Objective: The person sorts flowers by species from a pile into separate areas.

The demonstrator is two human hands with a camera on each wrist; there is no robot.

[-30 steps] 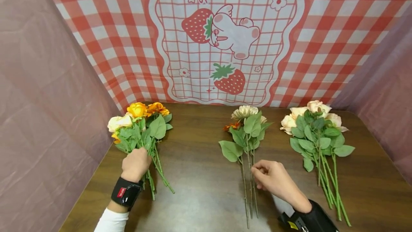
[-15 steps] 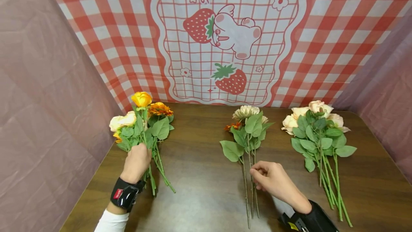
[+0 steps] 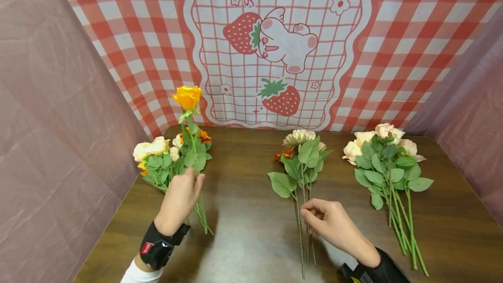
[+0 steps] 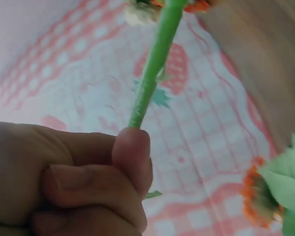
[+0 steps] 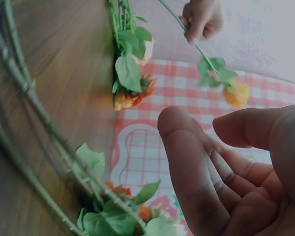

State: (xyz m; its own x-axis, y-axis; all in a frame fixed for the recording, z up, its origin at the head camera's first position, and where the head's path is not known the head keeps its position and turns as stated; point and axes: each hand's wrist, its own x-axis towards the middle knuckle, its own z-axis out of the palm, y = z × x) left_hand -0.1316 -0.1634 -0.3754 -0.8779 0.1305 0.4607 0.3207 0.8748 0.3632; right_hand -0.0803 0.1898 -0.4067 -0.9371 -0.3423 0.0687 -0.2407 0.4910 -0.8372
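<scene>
My left hand (image 3: pixel 178 200) pinches the stem of a yellow rose (image 3: pixel 188 98) between thumb and fingers. The flower stands upright above the left bunch (image 3: pixel 157 165) of cream and orange flowers. In the left wrist view the green stem (image 4: pixel 155 69) rises out of the fingertips. My right hand (image 3: pixel 335 228) hovers beside the stems of the middle group, cream and orange-red flowers (image 3: pixel 299 137) lying on the table. The right wrist view shows a gap between its thumb and loosely bent forefinger (image 5: pixel 187 162), with nothing held there.
At the right lies a bunch of pale pink roses (image 3: pixel 387 132) with long green stems on the brown wooden table (image 3: pixel 243 213). A red checked cloth (image 3: pixel 157 56) with strawberries hangs behind the table. Plain pinkish curtains (image 3: pixel 59 121) stand at both sides.
My left hand has lifted the yellow rose up and slightly right, out of the left bunch. My right hand has barely moved, shifting a little left.
</scene>
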